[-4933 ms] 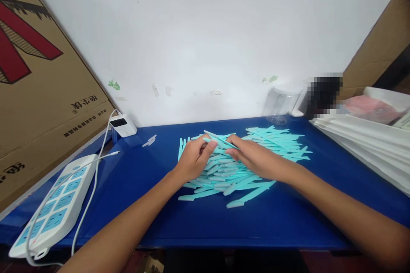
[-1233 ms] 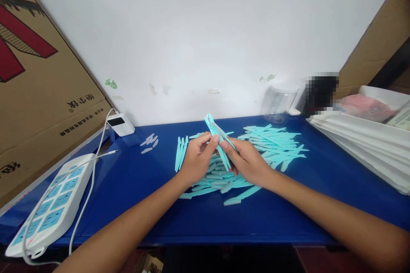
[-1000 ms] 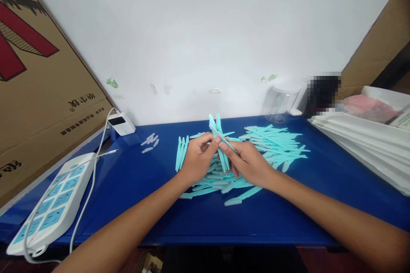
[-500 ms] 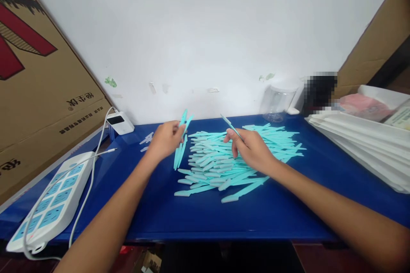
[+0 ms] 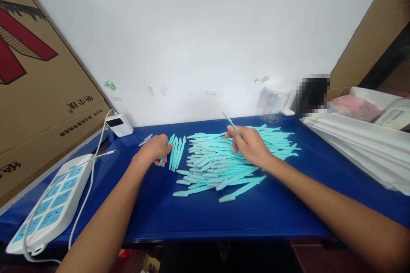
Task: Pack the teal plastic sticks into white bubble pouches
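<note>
My right hand is closed around one turquoise eyebrow razor, its tip slanting up and left over the pile. Below that hand spreads a large heap of matching razors, most with their pale, wider ends to the left. Left of the heap, a few razors lie side by side in a short slanted row. At the row's left end, my left hand is closed on another turquoise razor, low over the table. Its fingers partly cover that razor. Small whitish pieces lie just behind the left hand.
On the blue table stand a white power strip with cables and a small white device at left. A clear jar stands by the wall. White trays are stacked at right, and a cardboard box rises at left.
My left hand has moved down and left, from holding razors raised to the table beside the row. The row has more razors in it. My right hand stays nearly in place with its razor.
</note>
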`<state>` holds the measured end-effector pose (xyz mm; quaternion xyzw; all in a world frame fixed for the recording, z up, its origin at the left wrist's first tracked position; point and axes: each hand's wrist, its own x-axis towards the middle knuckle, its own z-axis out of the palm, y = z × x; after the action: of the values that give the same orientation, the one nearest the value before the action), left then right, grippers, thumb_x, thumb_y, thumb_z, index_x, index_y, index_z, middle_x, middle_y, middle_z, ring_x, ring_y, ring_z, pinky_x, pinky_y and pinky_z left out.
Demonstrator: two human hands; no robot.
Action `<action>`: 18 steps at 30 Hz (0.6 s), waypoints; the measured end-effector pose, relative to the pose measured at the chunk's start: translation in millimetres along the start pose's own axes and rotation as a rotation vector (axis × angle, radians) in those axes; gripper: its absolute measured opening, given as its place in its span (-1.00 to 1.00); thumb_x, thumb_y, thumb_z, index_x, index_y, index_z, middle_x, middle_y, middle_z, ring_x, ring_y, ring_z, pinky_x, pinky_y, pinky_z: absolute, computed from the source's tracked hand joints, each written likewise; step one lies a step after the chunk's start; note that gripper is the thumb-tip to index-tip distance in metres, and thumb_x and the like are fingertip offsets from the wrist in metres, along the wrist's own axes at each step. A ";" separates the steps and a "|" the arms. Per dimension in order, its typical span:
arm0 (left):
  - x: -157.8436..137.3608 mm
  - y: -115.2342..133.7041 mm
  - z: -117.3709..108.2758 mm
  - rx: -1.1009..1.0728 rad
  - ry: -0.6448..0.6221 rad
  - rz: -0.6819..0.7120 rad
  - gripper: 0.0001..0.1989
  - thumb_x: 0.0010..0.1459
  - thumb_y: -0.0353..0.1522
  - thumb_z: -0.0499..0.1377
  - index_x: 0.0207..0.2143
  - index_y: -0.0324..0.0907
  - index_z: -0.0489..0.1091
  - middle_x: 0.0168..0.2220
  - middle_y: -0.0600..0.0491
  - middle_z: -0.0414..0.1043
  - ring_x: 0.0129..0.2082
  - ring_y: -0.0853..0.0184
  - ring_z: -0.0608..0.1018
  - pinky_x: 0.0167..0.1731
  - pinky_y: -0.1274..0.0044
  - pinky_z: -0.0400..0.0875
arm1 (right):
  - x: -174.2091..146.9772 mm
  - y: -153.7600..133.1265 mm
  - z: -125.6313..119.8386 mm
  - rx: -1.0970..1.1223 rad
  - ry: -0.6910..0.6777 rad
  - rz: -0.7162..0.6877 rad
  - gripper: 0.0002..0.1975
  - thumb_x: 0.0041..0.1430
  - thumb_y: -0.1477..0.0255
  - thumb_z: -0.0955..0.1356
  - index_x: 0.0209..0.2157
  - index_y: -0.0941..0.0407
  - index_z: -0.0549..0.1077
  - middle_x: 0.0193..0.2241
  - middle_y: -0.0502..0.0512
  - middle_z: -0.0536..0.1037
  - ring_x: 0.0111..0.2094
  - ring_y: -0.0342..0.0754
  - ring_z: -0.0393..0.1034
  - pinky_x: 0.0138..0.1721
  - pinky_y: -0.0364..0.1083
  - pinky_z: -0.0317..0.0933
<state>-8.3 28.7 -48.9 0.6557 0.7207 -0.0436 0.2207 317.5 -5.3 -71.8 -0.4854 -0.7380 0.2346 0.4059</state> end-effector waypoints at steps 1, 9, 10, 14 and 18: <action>-0.2 -0.1 -0.1 -0.008 -0.006 -0.004 -0.60 0.31 -0.21 0.06 -0.58 -0.14 0.34 -0.57 -0.13 0.58 -0.64 0.22 0.58 -0.57 0.50 0.45 | 0.1 0.2 0.2 -0.004 -0.002 -0.001 -0.40 0.48 -0.03 0.13 -0.31 0.09 0.55 -0.69 -0.06 0.48 -0.60 -0.06 0.37 -0.37 -0.08 0.20; -0.3 -1.1 -1.4 0.002 0.038 -0.022 -0.56 0.32 -0.18 0.09 -0.61 -0.14 0.34 -0.57 -0.11 0.57 -0.65 0.20 0.59 -0.54 0.46 0.46 | 1.5 0.8 -0.6 -0.005 0.000 -0.013 -0.40 0.48 -0.04 0.13 -0.32 0.09 0.55 -0.70 -0.06 0.46 -0.61 -0.06 0.37 -0.38 -0.08 0.20; -0.4 -1.5 -1.6 0.008 0.043 -0.021 -0.56 0.32 -0.18 0.09 -0.61 -0.14 0.33 -0.58 -0.11 0.56 -0.65 0.19 0.59 -0.54 0.46 0.46 | 1.4 0.9 -0.7 -0.005 0.000 -0.014 -0.40 0.48 -0.03 0.13 -0.32 0.09 0.55 -0.70 -0.06 0.46 -0.61 -0.06 0.36 -0.39 -0.08 0.19; -2.0 -1.6 -2.7 0.044 0.060 -0.017 -0.54 0.32 -0.18 0.08 -0.64 -0.13 0.31 -0.57 -0.11 0.56 -0.65 0.19 0.58 -0.54 0.45 0.44 | 0.9 1.9 0.0 0.002 -0.001 -0.013 -0.41 0.48 -0.03 0.14 -0.32 0.09 0.54 -0.70 -0.06 0.46 -0.61 -0.06 0.36 -0.38 -0.08 0.19; -5.4 2.0 -4.8 0.118 0.095 -0.035 -0.51 0.32 -0.16 0.09 -0.67 -0.12 0.29 -0.63 -0.11 0.51 -0.67 0.18 0.55 -0.52 0.43 0.40 | 0.7 2.0 0.2 0.005 -0.011 -0.007 -0.42 0.48 -0.02 0.14 -0.33 0.08 0.54 -0.70 -0.07 0.45 -0.60 -0.07 0.36 -0.38 -0.08 0.19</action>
<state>-7.4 25.7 -42.2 0.6562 0.7379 -0.0586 0.1462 318.3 -3.8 -73.2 -0.4804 -0.7413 0.2379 0.4037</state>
